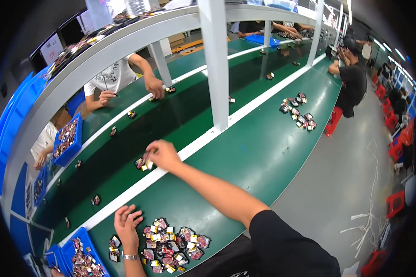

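My right hand (pixel 165 156) reaches across the white rail over the green belt. Its fingers pinch at a small electronic part (pixel 146 165) with black, reddish and yellow-white areas; another such part lies close against it. My left hand (pixel 127 225), with a metal band at the wrist, hovers over the near green tabletop. Its fingers are loosely bent and apart, with nothing in them. Right beside that hand lies a spread-out cluster of the same small parts (pixel 171 245), and a couple more (pixel 114 248) lie on its other side.
A blue bin (pixel 81 256) of small parts stands at lower left; another blue bin (pixel 68 138) is across the belt. Single parts ride the belt (pixel 180 120). A white post (pixel 213 69) rises from the rail. More parts (pixel 299 111) lie farther right. Co-workers sit along the line.
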`<state>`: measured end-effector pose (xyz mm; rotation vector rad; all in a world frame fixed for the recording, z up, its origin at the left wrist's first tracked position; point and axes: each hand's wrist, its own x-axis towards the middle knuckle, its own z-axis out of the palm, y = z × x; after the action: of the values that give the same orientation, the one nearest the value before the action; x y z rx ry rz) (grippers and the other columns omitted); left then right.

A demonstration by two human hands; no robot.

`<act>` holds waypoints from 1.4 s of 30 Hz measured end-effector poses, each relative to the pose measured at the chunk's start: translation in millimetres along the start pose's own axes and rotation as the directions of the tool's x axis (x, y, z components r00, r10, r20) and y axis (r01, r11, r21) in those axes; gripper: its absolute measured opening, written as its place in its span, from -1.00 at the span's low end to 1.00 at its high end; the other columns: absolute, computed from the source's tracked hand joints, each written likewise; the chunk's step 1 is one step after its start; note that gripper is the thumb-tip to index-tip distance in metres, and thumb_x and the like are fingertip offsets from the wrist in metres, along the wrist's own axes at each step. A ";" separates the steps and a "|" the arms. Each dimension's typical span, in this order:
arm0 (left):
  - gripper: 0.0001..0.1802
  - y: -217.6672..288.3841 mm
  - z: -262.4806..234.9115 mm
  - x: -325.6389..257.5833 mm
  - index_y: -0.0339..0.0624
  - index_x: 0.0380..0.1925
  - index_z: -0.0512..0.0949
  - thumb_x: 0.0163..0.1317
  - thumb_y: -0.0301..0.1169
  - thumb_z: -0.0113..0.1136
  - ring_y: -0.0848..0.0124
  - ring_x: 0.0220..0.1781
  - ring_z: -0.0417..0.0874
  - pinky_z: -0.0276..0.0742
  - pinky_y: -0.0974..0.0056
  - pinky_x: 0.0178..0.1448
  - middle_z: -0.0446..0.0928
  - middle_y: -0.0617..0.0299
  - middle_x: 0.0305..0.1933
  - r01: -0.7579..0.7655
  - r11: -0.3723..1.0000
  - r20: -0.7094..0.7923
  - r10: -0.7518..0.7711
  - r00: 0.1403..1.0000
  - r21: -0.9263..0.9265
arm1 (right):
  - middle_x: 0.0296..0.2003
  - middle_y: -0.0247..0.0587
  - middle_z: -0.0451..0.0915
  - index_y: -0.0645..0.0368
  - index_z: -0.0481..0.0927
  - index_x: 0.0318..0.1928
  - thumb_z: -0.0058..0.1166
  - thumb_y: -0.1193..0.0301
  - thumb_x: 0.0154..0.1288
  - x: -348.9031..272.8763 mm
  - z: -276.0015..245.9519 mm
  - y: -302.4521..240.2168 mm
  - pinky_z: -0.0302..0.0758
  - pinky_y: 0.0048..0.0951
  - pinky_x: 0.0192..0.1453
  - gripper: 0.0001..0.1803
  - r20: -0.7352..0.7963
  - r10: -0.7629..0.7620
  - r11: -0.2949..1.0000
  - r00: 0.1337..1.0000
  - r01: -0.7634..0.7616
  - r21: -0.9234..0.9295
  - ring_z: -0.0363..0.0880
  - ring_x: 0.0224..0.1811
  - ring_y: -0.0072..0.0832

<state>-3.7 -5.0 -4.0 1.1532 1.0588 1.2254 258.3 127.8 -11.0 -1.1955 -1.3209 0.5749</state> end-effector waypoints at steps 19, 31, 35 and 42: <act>-0.82 -12.5 9.5 5.1 -0.38 -0.12 0.50 0.33 -0.51 0.10 0.34 -0.20 0.67 0.62 0.34 -0.16 0.62 -0.02 -0.11 -0.011 0.999 0.148 0.004 0.989 0.049 | -0.36 -0.14 0.57 0.20 0.60 -0.24 0.17 0.50 0.18 6.7 -28.1 3.3 0.52 -0.32 -0.26 -0.88 -0.160 -0.265 0.951 0.951 0.230 -0.208 0.55 -0.36 -0.24; -0.85 -14.3 0.7 3.6 -0.35 -0.13 0.50 0.35 -0.56 0.00 0.43 -0.26 0.64 0.59 0.37 -0.21 0.62 0.07 -0.15 -0.052 0.999 0.172 0.049 0.984 0.010 | -0.12 0.05 0.51 0.34 0.46 0.04 0.31 0.33 0.05 -0.6 54.5 11.6 0.43 -0.12 0.05 -0.43 -0.012 -0.081 0.736 0.997 0.051 -0.676 0.48 -0.05 -0.03; -0.87 -12.3 11.2 7.5 -0.34 -0.15 0.51 0.34 -0.55 0.04 0.48 -0.28 0.63 0.58 0.39 -0.22 0.62 0.09 -0.15 -0.031 0.999 0.220 0.024 0.975 0.032 | -0.23 -0.11 0.56 0.27 0.50 0.06 0.37 0.39 -0.02 -13.6 32.2 -0.5 0.50 -0.24 -0.05 -0.41 -0.008 -0.146 0.933 0.989 0.135 -0.335 0.53 -0.19 -0.20; -0.73 -4.0 0.1 4.4 -0.35 -0.04 0.46 0.43 -0.36 -0.02 0.46 -0.33 0.62 0.60 0.40 -0.29 0.61 0.04 -0.15 0.035 0.996 0.102 -0.027 0.994 -0.076 | -0.21 -0.23 0.59 0.24 0.47 0.17 0.47 0.44 -0.09 -125.4 8.6 -67.8 0.51 -0.51 -0.13 -0.26 0.433 -0.165 0.984 0.886 0.175 0.017 0.56 -0.25 -0.52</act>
<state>-2.8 -0.7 -7.8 1.1229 0.9424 1.1618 201.5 -3.1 -4.7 -0.9856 -1.7959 0.7262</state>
